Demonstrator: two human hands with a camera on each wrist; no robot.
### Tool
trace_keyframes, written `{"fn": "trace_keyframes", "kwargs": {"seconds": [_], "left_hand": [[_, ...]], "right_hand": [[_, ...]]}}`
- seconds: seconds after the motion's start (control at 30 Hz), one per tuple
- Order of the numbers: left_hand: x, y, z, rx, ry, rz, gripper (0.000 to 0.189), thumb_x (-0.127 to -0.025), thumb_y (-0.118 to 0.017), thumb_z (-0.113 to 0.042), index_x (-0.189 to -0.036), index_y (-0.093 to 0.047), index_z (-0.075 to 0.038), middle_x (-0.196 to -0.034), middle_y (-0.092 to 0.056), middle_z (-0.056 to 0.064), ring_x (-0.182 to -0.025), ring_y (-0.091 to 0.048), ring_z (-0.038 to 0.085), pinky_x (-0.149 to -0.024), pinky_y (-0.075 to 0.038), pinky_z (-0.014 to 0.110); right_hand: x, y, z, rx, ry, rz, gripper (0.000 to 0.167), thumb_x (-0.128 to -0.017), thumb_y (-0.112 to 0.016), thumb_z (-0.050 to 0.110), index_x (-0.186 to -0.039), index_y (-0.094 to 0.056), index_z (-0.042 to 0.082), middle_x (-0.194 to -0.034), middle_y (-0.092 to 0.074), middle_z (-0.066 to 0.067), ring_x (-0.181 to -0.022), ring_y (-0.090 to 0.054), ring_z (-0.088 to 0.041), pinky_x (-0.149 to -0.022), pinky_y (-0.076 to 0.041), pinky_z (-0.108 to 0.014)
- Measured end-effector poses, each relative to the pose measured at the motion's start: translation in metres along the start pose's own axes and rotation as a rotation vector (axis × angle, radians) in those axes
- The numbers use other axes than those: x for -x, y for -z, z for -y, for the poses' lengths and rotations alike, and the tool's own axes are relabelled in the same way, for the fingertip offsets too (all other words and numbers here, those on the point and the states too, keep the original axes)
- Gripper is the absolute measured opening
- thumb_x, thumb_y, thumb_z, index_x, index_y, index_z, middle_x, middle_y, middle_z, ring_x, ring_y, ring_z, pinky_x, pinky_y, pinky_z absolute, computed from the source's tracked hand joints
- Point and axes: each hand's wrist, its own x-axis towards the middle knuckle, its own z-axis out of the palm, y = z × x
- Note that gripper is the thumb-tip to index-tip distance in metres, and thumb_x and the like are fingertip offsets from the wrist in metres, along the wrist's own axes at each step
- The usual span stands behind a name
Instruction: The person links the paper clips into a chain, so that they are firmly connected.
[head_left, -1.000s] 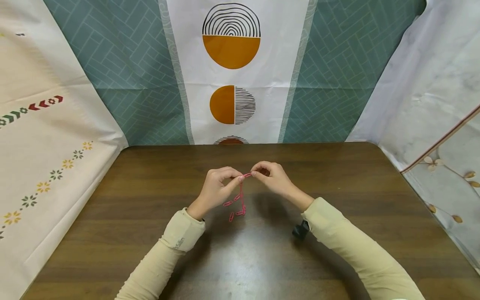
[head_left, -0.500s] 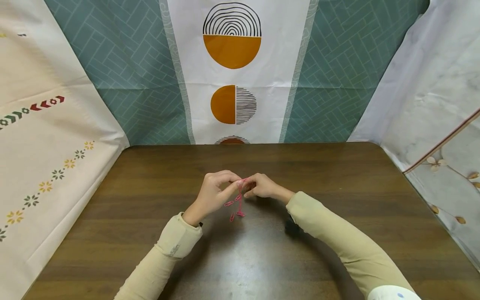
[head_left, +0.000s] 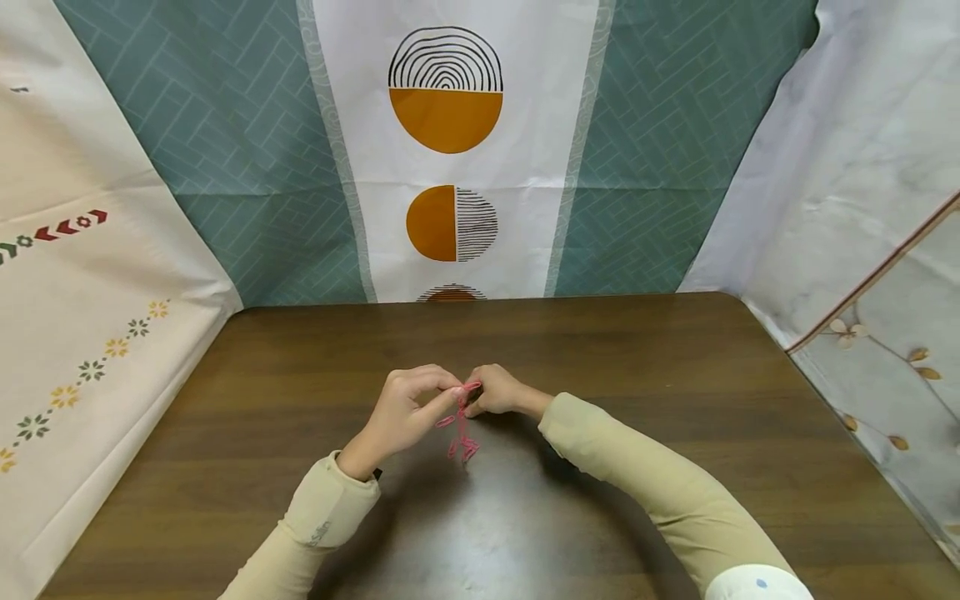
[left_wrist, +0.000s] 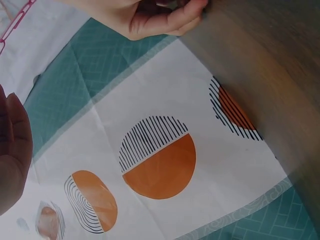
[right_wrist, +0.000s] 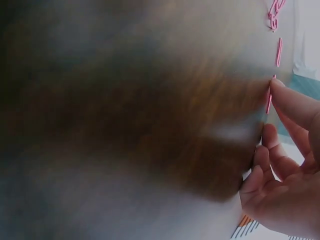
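Note:
My left hand [head_left: 408, 410] pinches the upper end of a pink paper clip chain [head_left: 462, 410] between thumb and forefinger, above the table. One linked clip [head_left: 471, 387] sticks out toward the right hand, and the rest of the chain hangs down. Beside the chain, my right hand [head_left: 497, 390] is low over the tabletop. In the right wrist view, its thumb touches a pink paper clip [right_wrist: 269, 102], with the other fingers apart from the thumb. A single loose clip [head_left: 446, 422] lies left of the chain. Part of the chain [left_wrist: 14, 26] crosses the left wrist view's upper left corner.
The dark wooden table [head_left: 300, 350] stretches out on all sides. Behind it hangs a green and white patterned cloth [head_left: 517, 250]. Pale cloths [head_left: 90, 292] drape at both sides. A white round object [head_left: 757, 583] shows at the lower right edge.
My right hand let go of the clip at the chain's upper end and moved down to the table behind the chain. The left hand keeps its pinch. The head view has shifted slightly.

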Motion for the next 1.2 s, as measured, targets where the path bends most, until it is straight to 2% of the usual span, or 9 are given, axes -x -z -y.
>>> {"fn": "trace_keyframes", "kwargs": {"seconds": [0.17, 0.37, 0.5, 0.67, 0.87, 1.2], "left_hand": [[0.004, 0.003, -0.002, -0.003, 0.03, 0.018, 0.016, -0.072, -0.068, 0.011, -0.077, -0.069, -0.004, -0.074, -0.066, 0.006, -0.07, -0.062, 0.015, -0.064, -0.049, 0.023], [0.007, 0.003, -0.002, 0.025, 0.005, 0.032, 0.015, -0.072, -0.068, 0.012, -0.078, -0.068, -0.002, -0.074, -0.066, 0.008, -0.07, -0.062, 0.016, -0.065, -0.049, 0.024], [0.008, 0.002, -0.001, 0.04, -0.012, 0.04, 0.013, -0.073, -0.067, 0.012, -0.078, -0.067, 0.0, -0.073, -0.065, 0.009, -0.069, -0.062, 0.016, -0.064, -0.049, 0.024], [0.003, 0.003, -0.01, 0.034, 0.017, 0.061, 0.015, -0.072, -0.066, 0.015, -0.076, -0.067, 0.0, -0.071, -0.065, 0.011, -0.066, -0.061, 0.017, -0.062, -0.049, 0.024], [-0.009, 0.007, -0.03, 0.02, 0.043, 0.096, 0.013, -0.073, -0.063, 0.017, -0.076, -0.066, 0.005, -0.07, -0.064, 0.013, -0.063, -0.061, 0.021, -0.06, -0.05, 0.026], [-0.011, 0.007, -0.031, 0.019, 0.061, 0.089, 0.012, -0.074, -0.063, 0.015, -0.075, -0.066, 0.004, -0.07, -0.064, 0.012, -0.063, -0.06, 0.02, -0.059, -0.05, 0.029]], "right_hand": [[-0.002, -0.003, 0.006, 0.068, -0.018, 0.013, 0.012, -0.069, -0.079, 0.013, -0.069, -0.067, 0.012, -0.083, -0.06, 0.002, -0.084, -0.053, -0.014, -0.075, -0.042, -0.029], [0.001, -0.005, 0.01, 0.113, -0.004, 0.021, 0.017, -0.072, -0.077, 0.013, -0.067, -0.06, 0.011, -0.073, -0.054, 0.003, -0.072, -0.045, -0.011, -0.064, -0.036, -0.024], [0.006, -0.004, 0.009, 0.067, -0.003, 0.008, 0.017, -0.074, -0.075, 0.009, -0.068, -0.059, 0.009, -0.063, -0.047, 0.006, -0.061, -0.04, -0.009, -0.054, -0.032, -0.02], [0.016, 0.004, 0.006, -0.039, 0.009, -0.014, 0.007, -0.075, -0.07, -0.001, -0.077, -0.066, 0.005, -0.062, -0.049, 0.005, -0.056, -0.04, -0.006, -0.05, -0.033, -0.018], [0.031, 0.022, 0.004, -0.12, 0.039, -0.016, 0.008, -0.079, -0.066, 0.001, -0.085, -0.071, 0.003, -0.062, -0.054, 0.005, -0.056, -0.042, -0.006, -0.051, -0.036, -0.019], [0.054, 0.05, 0.01, -0.27, 0.101, -0.066, 0.013, -0.081, -0.065, 0.003, -0.093, -0.069, -0.001, -0.075, -0.063, 0.001, -0.066, -0.053, -0.01, -0.062, -0.046, -0.024]]}}
